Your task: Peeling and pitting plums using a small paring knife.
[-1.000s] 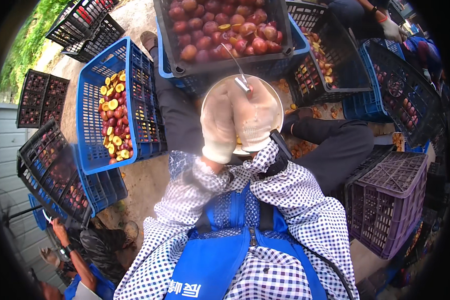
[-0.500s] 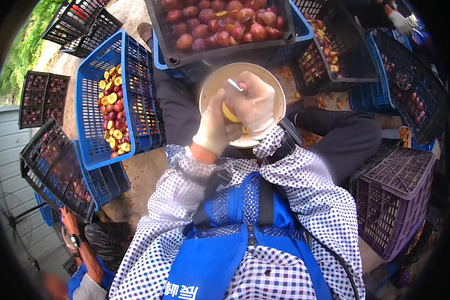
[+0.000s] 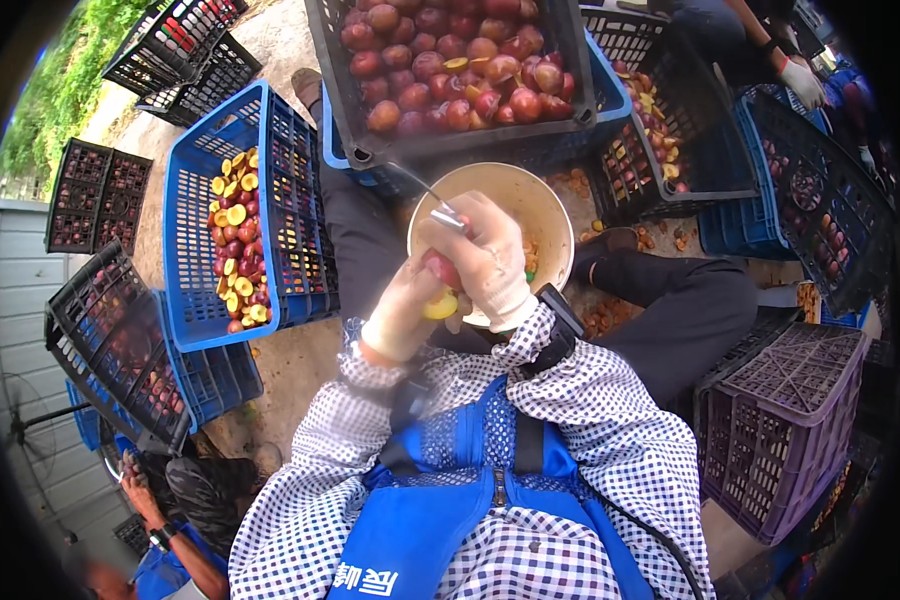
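In front of my body, above a cream round bowl [image 3: 547, 225], my two gloved hands work close together. My left hand [image 3: 395, 312] is closed around a plum [image 3: 440, 267], red-skinned with yellow cut flesh showing below. My right hand [image 3: 497, 262] is closed on a small knife [image 3: 448, 217], whose thin metal part sticks out to the upper left; its grip is hidden in the fist. Scraps lie inside the bowl, partly covered by the right hand. Just beyond the bowl, a black crate [image 3: 370, 150] of whole plums rests on a blue crate [image 3: 610, 100].
A blue crate [image 3: 175, 290] with halved and whole plums stands to my left. At the far right a black crate [image 3: 710, 185] holds cut plums. A purple crate [image 3: 785, 430] is near my right side. Co-workers' arms [image 3: 170, 535] appear lower left, and a gloved hand [image 3: 802, 82] upper right.
Both hands have moved down and slightly left, toward my body. The knife now points to the upper left, and more of the plum's red skin shows. The whole view has shifted slightly.
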The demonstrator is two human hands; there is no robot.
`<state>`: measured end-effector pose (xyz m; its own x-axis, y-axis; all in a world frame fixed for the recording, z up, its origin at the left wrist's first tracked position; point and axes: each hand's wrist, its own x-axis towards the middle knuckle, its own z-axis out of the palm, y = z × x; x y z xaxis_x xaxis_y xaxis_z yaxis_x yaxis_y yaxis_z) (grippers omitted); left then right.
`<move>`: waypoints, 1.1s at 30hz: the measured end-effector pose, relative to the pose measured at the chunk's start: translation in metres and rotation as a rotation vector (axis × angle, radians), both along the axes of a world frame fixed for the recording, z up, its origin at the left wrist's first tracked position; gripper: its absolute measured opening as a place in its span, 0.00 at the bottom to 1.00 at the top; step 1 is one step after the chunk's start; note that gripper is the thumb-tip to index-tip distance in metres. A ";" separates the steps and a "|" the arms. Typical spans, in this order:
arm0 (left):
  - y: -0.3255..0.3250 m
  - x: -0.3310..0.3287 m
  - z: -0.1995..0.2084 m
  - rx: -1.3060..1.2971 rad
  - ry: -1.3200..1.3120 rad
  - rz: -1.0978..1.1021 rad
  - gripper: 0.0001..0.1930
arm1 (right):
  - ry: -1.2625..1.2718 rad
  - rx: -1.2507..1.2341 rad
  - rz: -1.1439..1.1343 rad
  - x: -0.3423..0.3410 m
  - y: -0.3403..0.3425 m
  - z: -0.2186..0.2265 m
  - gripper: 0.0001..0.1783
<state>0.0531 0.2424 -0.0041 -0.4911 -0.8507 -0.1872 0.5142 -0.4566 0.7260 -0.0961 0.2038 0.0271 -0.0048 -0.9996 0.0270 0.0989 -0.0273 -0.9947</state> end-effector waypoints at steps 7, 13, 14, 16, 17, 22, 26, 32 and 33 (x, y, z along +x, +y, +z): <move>0.041 0.076 0.026 -0.314 -0.451 0.822 0.29 | 0.215 -0.335 0.128 0.135 -0.017 0.047 0.18; 0.010 0.183 -0.014 0.075 0.453 0.901 0.28 | 0.191 -0.310 0.058 0.071 -0.010 0.034 0.13; 0.000 0.179 -0.014 0.102 0.348 0.859 0.29 | 0.269 -0.371 0.013 0.051 -0.006 0.020 0.13; -0.044 0.117 0.017 0.209 0.017 0.798 0.30 | 0.104 0.021 -0.022 0.005 0.005 0.016 0.13; -0.062 0.093 0.028 0.104 -0.102 0.668 0.31 | 0.132 0.134 -0.033 -0.014 0.009 0.002 0.13; -0.201 -0.045 0.047 -0.736 -0.871 0.575 0.21 | 0.076 0.332 -0.209 -0.066 0.030 -0.010 0.12; -0.258 -0.135 0.044 -1.057 -1.355 0.230 0.34 | 0.116 0.389 -0.293 -0.075 0.037 -0.031 0.15; -0.292 -0.128 0.032 -1.098 -1.297 0.282 0.26 | 0.110 0.392 -0.222 -0.066 0.038 -0.047 0.15; -0.304 -0.132 0.040 -1.206 -1.452 0.436 0.20 | 0.122 0.408 -0.227 -0.066 0.039 -0.050 0.16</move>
<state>-0.0785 -0.0617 0.0355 -0.2764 -0.8248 0.4933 -0.7532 0.5047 0.4219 -0.1620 0.2426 -0.0230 -0.2454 -0.9028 -0.3531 0.0171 0.3602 -0.9327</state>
